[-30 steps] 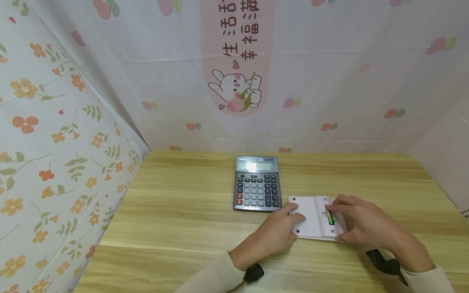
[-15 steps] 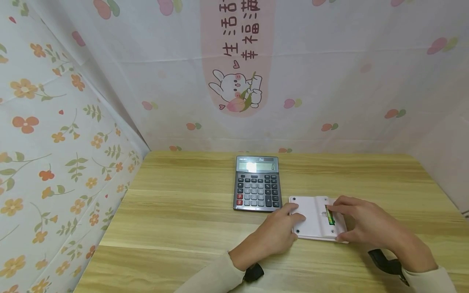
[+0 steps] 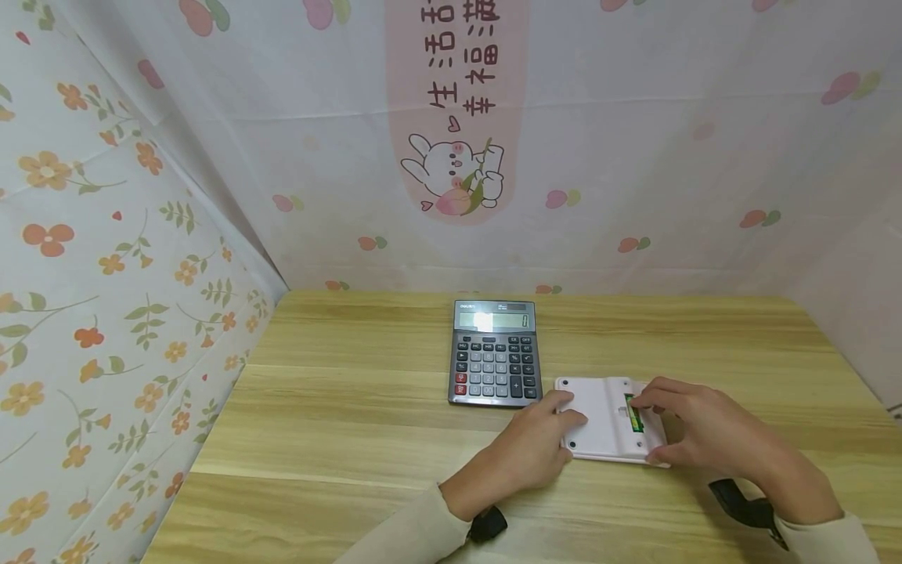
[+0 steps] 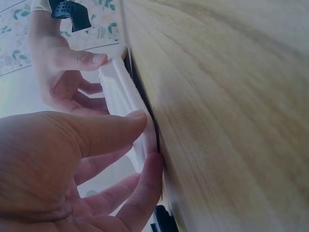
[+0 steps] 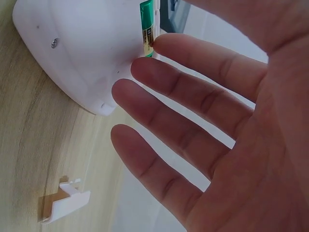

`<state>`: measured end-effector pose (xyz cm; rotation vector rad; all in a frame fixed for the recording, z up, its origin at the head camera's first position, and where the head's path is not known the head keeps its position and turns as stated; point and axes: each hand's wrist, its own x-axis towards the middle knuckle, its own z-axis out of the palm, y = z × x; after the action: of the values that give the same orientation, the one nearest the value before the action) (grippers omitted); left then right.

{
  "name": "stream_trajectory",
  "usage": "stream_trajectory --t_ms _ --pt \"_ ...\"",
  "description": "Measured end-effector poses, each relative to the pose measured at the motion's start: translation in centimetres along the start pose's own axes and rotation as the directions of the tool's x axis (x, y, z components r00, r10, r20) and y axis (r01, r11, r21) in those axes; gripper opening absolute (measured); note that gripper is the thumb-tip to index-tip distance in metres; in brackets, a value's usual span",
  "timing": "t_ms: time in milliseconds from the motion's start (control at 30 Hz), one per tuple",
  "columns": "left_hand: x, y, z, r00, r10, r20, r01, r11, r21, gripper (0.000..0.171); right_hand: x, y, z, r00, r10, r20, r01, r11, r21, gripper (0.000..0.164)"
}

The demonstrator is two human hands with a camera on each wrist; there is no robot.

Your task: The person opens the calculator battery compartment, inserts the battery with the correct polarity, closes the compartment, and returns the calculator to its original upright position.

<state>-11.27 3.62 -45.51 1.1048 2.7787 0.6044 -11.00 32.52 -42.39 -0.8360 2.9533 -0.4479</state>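
A white calculator-shaped device (image 3: 595,419) lies back side up on the table, screws and dark feet showing. In its back recess sits a green and gold battery (image 5: 147,31). My left hand (image 3: 528,450) grips the device's left end between thumb and fingers. My right hand (image 3: 708,431) is over the other end, index fingertip at the battery and thumb at the near edge; its other fingers (image 5: 169,121) stretch out fairly straight in the right wrist view. A small white battery cover (image 5: 70,203) lies apart on the table, hidden from the head view.
A grey calculator (image 3: 495,352) lies face up just beyond the device's left corner, its display showing a zero. The wooden table (image 3: 338,439) ends at a printed cloth (image 3: 317,157) behind it, with another floral cloth (image 3: 106,274) on the left.
My right index fingertip has shifted slightly at the battery, with the finger a little more bent. The device and my left hand have stayed in place.
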Motion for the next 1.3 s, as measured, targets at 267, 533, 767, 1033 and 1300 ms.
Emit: stream_trajectory --t_ms 267,533,767,1033,1300 --pt "0.0 -0.1 0.0 1.000 0.009 -0.009 -0.009 1.000 -0.007 0.046 0.1 0.1 -0.1 1.000 0.012 0.026 -0.013 0.999 0.030 0.061" --pt "0.0 -0.2 -0.1 1.000 0.009 -0.006 -0.010 1.000 -0.014 0.046 0.2 0.5 -0.2 1.000 -0.027 0.006 0.027 0.999 0.034 0.062" --pt "0.0 -0.2 -0.1 1.000 0.004 -0.005 -0.004 1.000 -0.013 0.047 0.0 0.8 -0.1 0.999 -0.047 -0.015 0.048 0.996 0.075 0.060" --pt "0.0 -0.2 -0.1 1.000 0.015 -0.009 -0.015 1.000 -0.020 0.046 -0.4 1.9 0.1 0.996 -0.064 -0.058 0.073 0.986 0.152 0.054" --pt "0.0 -0.1 0.0 1.000 0.021 -0.014 -0.022 1.000 -0.020 0.045 -1.3 3.5 -0.1 0.995 -0.015 -0.100 0.032 0.986 0.166 0.059"
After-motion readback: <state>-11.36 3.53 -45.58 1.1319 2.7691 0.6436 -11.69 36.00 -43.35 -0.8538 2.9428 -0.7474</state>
